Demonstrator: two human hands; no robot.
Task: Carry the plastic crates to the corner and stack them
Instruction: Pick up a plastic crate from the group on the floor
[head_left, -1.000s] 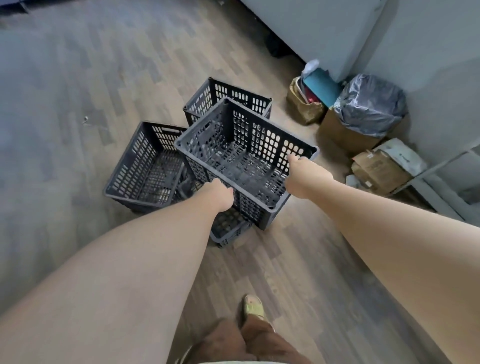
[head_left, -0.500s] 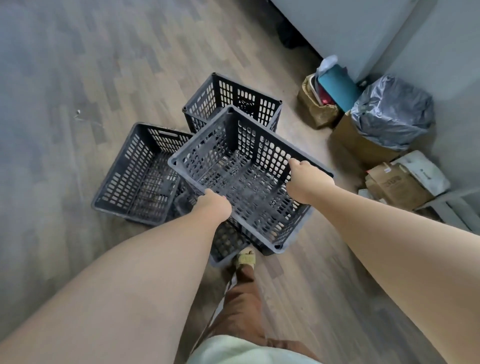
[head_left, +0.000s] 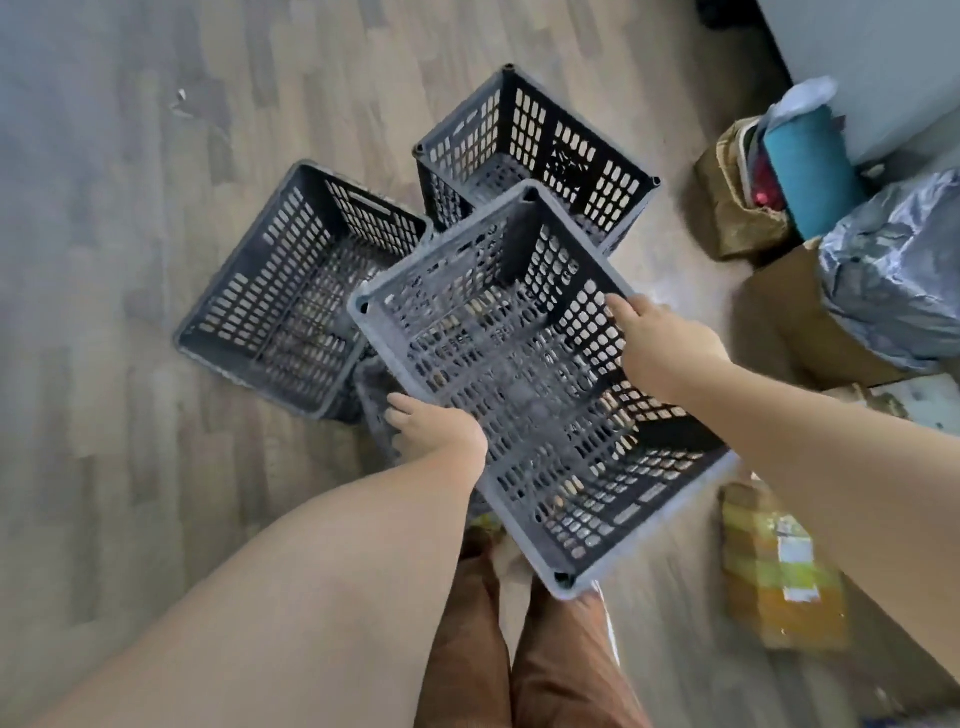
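I hold a dark grey slotted plastic crate (head_left: 519, 374) in the air above the floor, tilted and close to my body. My left hand (head_left: 436, 431) grips its left rim and my right hand (head_left: 660, 343) grips its right rim. Two more crates stand on the wooden floor beyond it: one at the left (head_left: 291, 291) and one further back (head_left: 540, 140). Part of another crate (head_left: 376, 395) shows beneath the held one, mostly hidden.
At the right stand a woven basket (head_left: 737, 208) with a teal roll, a cardboard box (head_left: 800, 322) carrying a grey plastic bag (head_left: 893, 275), and a white wall. A yellow-taped parcel (head_left: 779, 566) lies on the floor near my legs. Open wooden floor spreads to the left.
The held crate has risen and come toward my body, tilting more. My view has shifted down and right, bringing the taped parcel into sight.
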